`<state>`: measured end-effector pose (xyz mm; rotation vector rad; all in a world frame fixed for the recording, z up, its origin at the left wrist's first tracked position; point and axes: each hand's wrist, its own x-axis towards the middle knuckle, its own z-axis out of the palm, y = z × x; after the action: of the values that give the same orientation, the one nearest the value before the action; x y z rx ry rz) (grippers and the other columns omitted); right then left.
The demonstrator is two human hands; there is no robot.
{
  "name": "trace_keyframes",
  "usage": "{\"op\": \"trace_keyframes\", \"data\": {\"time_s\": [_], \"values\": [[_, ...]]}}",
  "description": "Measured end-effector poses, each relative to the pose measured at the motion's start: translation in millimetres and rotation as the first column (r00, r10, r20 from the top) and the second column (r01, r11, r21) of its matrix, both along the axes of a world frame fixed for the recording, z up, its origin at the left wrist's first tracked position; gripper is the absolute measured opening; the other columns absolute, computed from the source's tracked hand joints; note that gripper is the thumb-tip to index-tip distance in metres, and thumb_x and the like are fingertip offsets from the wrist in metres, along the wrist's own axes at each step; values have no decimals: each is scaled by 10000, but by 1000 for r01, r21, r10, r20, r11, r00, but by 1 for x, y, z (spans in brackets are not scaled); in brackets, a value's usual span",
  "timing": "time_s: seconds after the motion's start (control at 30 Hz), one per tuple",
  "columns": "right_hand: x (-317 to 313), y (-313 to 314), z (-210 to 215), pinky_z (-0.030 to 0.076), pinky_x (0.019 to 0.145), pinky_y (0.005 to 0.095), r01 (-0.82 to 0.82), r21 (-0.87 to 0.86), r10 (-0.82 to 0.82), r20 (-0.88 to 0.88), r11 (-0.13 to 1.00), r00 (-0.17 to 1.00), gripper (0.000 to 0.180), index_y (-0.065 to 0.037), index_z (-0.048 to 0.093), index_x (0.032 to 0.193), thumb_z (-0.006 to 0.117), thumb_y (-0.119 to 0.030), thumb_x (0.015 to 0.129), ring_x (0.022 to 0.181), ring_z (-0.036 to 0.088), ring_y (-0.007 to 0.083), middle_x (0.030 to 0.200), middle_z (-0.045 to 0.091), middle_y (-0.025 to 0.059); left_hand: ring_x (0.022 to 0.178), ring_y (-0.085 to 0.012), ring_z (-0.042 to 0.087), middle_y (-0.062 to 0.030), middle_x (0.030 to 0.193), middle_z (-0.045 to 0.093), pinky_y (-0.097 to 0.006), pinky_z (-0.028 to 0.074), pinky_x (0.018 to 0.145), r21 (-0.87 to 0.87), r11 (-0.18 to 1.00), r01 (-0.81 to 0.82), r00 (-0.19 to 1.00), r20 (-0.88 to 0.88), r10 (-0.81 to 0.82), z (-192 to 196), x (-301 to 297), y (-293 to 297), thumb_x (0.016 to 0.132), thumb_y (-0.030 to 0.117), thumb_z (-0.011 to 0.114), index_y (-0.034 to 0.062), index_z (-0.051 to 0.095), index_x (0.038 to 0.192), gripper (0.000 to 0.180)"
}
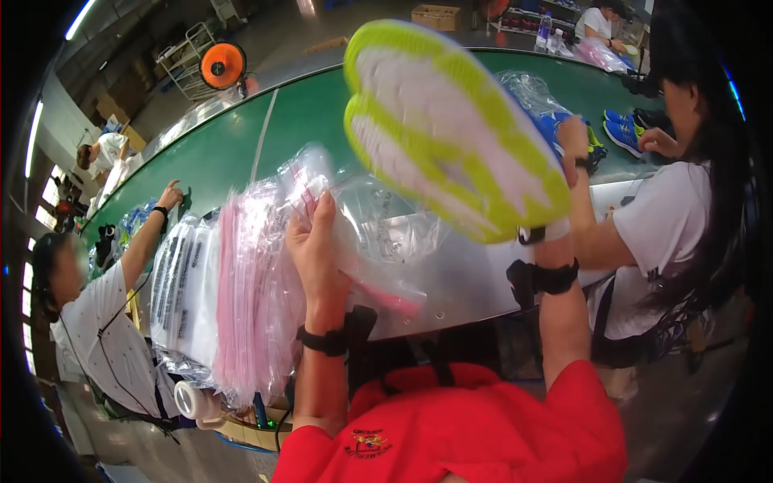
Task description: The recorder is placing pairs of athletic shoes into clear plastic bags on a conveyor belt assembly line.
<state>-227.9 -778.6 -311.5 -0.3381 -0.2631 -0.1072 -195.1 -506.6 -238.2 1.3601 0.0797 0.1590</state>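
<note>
My left hand (316, 245) pinches a clear plastic bag (378, 221) with a pink strip, thumb raised along it. Right beside that hand stands a thick stack of clear bags with pink edges (245, 290). A pair of shoes (451, 121) is held up at my right, the yellow-green and pale pink soles facing me and slightly blurred. The shoes hide my right hand's fingers; only the wrist (555, 251) with its black strap shows below them. From its position, that hand grips the pair.
A green conveyor belt (217, 145) runs behind a metal ledge (475, 282). At right, a co-worker (668, 217) handles blue shoes (624, 129); another co-worker (113, 314) reaches over the belt at left. White bags (185, 274) stand beside the pink-edged stack. An orange fan (222, 66) stands beyond.
</note>
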Motion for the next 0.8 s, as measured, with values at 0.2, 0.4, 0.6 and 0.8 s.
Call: {"op": "trace_keyframes", "data": {"time_s": [0.2, 0.4, 0.6, 0.8], "values": [[-44, 23, 29, 480, 578, 248, -97, -952, -70, -123, 292, 990, 211, 6, 666, 826, 705, -193, 766, 637, 601, 105, 680, 619, 17, 618, -11, 469, 57, 696, 517, -190, 382, 526, 104, 990, 97, 978, 173, -114, 21, -8, -17, 908, 145, 598, 67, 586, 873, 87], [-25, 72, 18, 514, 615, 413, 410, -745, 16, 474, -526, 881, 466, -71, 684, 675, 606, -526, 736, 627, 626, 319, 686, 636, 138, 584, -96, 386, -92, 579, 432, -302, 362, 509, 720, 683, 119, 881, 241, -408, -2, -18, -73, 858, 185, 643, -24, 477, 714, 303], [-13, 96, 59, 486, 589, 389, 632, -442, 465, 433, -637, 772, 378, -84, 678, 659, 606, -454, 691, 623, 626, 294, 629, 615, 105, 560, -233, 495, -212, 647, 555, -371, 420, 567, 771, 636, -23, 807, 390, -444, 37, 54, -89, 830, 153, 614, -52, 551, 731, 237], [-12, 96, 51, 484, 574, 404, 472, -835, 457, 316, -282, 832, 210, -91, 667, 678, 605, -291, 653, 625, 614, 295, 643, 618, 123, 619, -170, 531, -158, 683, 591, -308, 451, 603, 952, 169, 253, 574, -7, -819, 51, -7, -99, 821, 125, 615, -24, 627, 839, 151]]}}
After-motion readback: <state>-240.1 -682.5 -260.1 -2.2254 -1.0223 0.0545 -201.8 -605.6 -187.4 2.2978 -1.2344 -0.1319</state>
